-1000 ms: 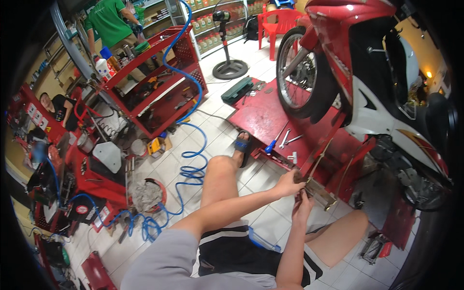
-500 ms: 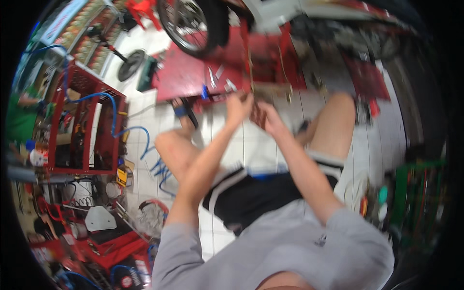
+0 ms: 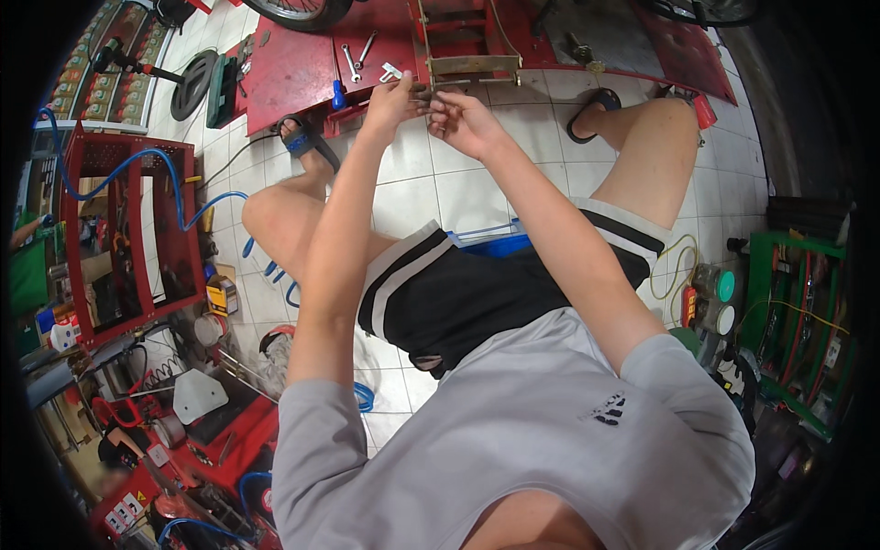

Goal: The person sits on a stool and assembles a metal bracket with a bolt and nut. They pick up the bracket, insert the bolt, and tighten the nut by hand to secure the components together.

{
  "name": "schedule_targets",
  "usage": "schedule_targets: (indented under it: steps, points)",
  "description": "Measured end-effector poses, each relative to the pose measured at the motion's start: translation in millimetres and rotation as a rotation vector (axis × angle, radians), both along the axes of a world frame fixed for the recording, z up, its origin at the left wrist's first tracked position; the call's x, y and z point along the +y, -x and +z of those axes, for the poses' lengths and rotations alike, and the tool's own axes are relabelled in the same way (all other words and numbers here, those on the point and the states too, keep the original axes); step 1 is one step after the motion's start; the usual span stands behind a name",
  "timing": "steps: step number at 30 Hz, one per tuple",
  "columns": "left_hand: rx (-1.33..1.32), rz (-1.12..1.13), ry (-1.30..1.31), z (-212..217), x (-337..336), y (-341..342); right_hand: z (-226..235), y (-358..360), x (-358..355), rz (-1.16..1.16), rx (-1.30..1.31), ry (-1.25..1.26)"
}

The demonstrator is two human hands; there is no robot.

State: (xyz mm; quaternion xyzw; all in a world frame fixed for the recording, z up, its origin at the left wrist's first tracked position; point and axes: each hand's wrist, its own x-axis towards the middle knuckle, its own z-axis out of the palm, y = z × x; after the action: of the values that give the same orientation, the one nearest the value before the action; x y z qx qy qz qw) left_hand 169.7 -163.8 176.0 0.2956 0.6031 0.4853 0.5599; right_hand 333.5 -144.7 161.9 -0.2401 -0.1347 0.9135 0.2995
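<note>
My left hand [image 3: 392, 108] and my right hand [image 3: 466, 123] meet fingertip to fingertip above the tiled floor, at the near edge of a red platform [image 3: 293, 64]. Both have curled, dirt-darkened fingers around something small and dark that I cannot make out. Just beyond them, a red metal frame with a worn crossbar [image 3: 472, 64] stands at the platform's edge. Left of my hands lie a blue-handled screwdriver [image 3: 338, 94], a wrench [image 3: 352, 62], a second wrench [image 3: 366, 49] and a small silver metal piece [image 3: 391, 72].
Part of a motorcycle wheel [image 3: 301, 13] shows at the top. On the left are a red tool cart [image 3: 84, 229], a blue hose [image 3: 174, 163] and a person in green [image 3: 31, 266]. Lidded jars [image 3: 715, 293] and a green rack [image 3: 788, 321] stand on the right.
The view has shifted, so the platform and wheel sit higher and the wheel is mostly cut off. My two hands stay close together, their fingers a little differently placed.
</note>
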Motion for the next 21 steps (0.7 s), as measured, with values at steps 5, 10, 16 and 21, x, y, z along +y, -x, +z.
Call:
schedule_targets:
  steps: [5,10,16,21]
  points:
    - [0.110,-0.066,-0.060,6.2,-3.1,-1.9,-13.7,1.3,-3.5,-0.025,-0.014,0.027]
    - [0.142,-0.153,-0.225,10.4,-5.5,-1.1,-13.6,0.4,-2.4,-0.076,-0.054,-0.024]
    - [0.127,-0.109,-0.115,15.3,-2.5,-4.5,-11.8,-2.2,-2.6,-0.069,-0.008,-0.055]
    - [0.046,-0.113,-0.117,13.6,-0.2,-0.6,-10.7,-1.5,-3.6,-0.078,-0.061,-0.069]
